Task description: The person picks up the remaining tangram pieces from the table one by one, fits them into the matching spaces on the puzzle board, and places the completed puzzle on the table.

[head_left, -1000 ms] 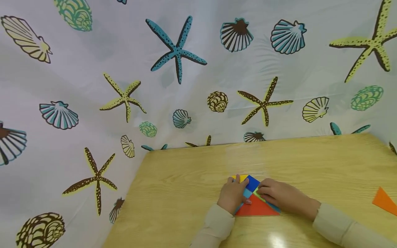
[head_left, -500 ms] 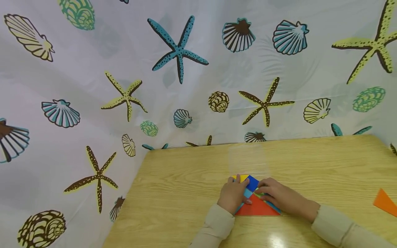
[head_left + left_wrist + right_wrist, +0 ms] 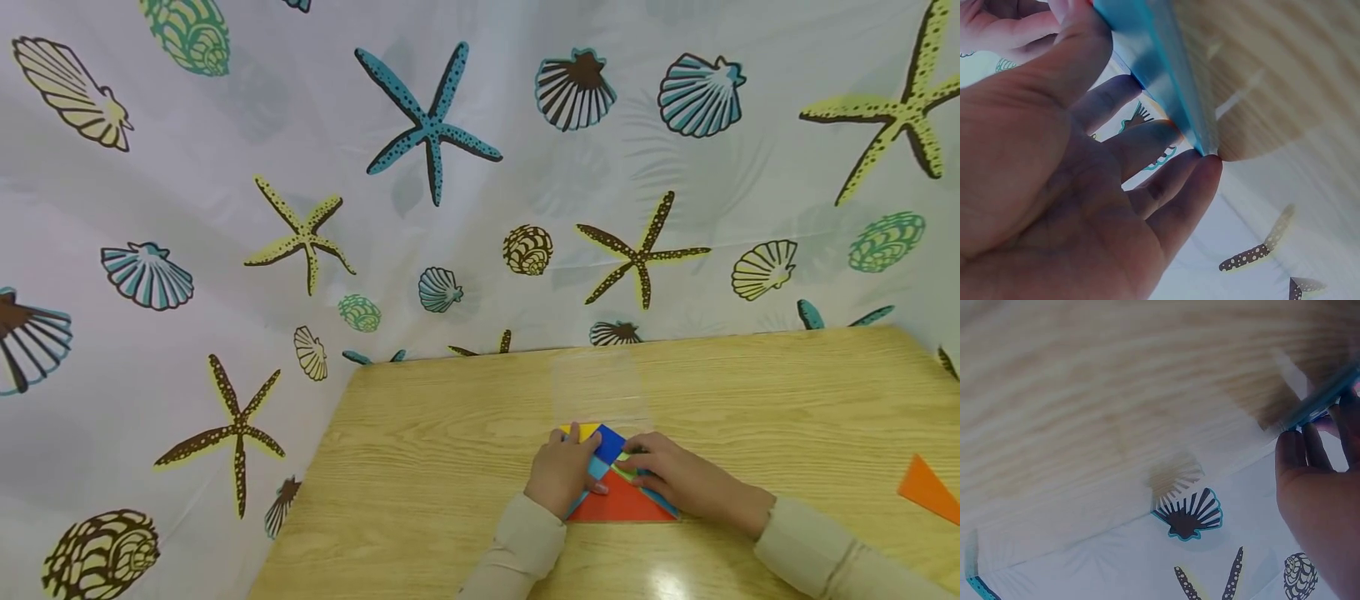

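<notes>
Flat tangram pieces lie together in a blue-edged tray (image 3: 1163, 69): a yellow piece (image 3: 589, 430), a dark blue piece (image 3: 611, 444), a light blue piece (image 3: 597, 469), a red triangle (image 3: 622, 502) and a small green piece (image 3: 624, 468). The left hand (image 3: 561, 471) rests over the left side, fingers extended; its fingertips meet the tray's edge in the left wrist view. From the right, the right hand (image 3: 678, 471) pinches at the green piece with bent fingers, partly hiding it. The right wrist view shows right fingers (image 3: 1294, 447) against the tray's edge.
An orange triangle (image 3: 930, 490) lies apart at the right of the wooden table (image 3: 420, 475). A faint pale rectangle (image 3: 600, 387) shows on the tabletop beyond the tray. White cloth (image 3: 480, 275) printed with shells and starfish walls off the back and left.
The green piece shifts and turns slightly under the right fingers, which move a little. The left hand keeps its place over the pieces.
</notes>
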`<action>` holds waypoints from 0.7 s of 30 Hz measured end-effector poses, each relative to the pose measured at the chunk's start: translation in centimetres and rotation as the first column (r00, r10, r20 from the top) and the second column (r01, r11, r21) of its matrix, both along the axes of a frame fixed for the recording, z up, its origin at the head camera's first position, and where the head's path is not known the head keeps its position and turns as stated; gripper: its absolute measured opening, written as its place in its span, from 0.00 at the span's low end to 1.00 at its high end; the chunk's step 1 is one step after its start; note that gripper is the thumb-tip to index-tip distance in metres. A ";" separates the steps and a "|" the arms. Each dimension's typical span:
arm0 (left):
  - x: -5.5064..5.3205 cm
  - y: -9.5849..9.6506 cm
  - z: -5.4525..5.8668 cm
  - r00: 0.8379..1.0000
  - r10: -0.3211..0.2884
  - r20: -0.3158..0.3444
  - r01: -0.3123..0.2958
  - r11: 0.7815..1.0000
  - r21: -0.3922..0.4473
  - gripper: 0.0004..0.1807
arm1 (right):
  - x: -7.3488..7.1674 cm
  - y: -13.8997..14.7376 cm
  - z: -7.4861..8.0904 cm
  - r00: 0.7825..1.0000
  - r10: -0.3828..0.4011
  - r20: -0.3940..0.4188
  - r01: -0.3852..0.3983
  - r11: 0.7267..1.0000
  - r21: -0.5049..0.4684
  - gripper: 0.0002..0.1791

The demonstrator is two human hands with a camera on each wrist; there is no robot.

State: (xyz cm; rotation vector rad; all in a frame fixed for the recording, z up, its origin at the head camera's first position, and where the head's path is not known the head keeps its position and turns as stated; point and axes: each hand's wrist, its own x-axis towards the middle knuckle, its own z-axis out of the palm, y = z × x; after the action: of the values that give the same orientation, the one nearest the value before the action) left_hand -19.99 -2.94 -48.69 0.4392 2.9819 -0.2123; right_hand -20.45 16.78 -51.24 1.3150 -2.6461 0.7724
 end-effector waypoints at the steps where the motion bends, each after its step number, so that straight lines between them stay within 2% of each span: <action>1: 0.0 0.0 0.1 1.000 -0.003 -0.005 0.003 1.000 0.004 0.42 | 0.1 0.1 0.0 1.000 0.001 -0.010 -0.001 1.000 0.004 0.14; 7: 0.0 0.2 0.3 1.000 -0.018 -0.020 0.019 1.000 0.014 0.41 | 0.3 0.4 0.3 0.998 0.005 -0.057 -0.003 0.999 0.033 0.18; 12: -0.2 0.3 0.2 1.000 -0.019 -0.005 0.019 1.000 0.019 0.41 | 0.6 0.6 0.3 0.997 0.011 -0.077 -0.009 1.000 0.027 0.18; 14: -0.2 0.3 0.1 1.000 -0.013 0.004 0.013 0.999 0.029 0.42 | 0.6 0.6 0.4 0.999 0.012 -0.050 -0.011 1.000 0.023 0.18; 17: -0.1 0.2 -0.1 1.000 -0.004 0.015 0.003 0.999 0.034 0.43 | 0.7 0.7 0.7 0.999 -0.008 0.042 0.007 1.000 0.017 0.18; 21: 0.0 0.1 -0.2 1.000 0.000 0.016 -0.001 1.000 0.031 0.43 | 0.8 1.5 1.3 0.982 -0.094 0.163 0.092 0.996 0.017 0.19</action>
State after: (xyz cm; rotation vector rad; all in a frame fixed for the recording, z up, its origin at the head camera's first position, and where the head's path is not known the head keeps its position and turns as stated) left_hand -19.98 -2.84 -48.89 0.4411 2.9736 -0.1621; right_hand -19.64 18.31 -49.95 1.1673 -2.8174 0.8917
